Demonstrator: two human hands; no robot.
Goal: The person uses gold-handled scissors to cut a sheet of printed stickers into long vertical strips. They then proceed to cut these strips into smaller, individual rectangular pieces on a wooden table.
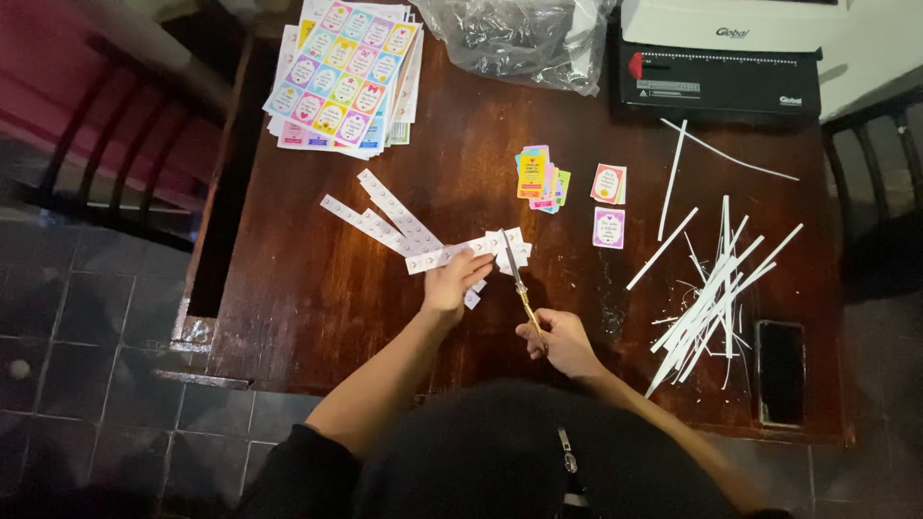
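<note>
My left hand (452, 284) pinches a white paper strip (452, 254) with small printed marks, holding it just above the dark wooden table (308, 308). My right hand (561, 341) grips the golden handles of a pair of scissors (519, 281), whose blades point away from me and reach the strip's right end. Two more long strips (380, 213) lie to the left of the held one. A small cut piece (472, 300) lies below my left hand.
A stack of colourful sticker sheets (341, 75) lies at the far left. Small cut cards (540, 178) and two single cards (609, 204) sit mid-table. White paper offcuts (716, 288) pile at right beside a dark phone (780, 372). A binding machine (721, 82) and plastic bag (514, 38) stand at the back.
</note>
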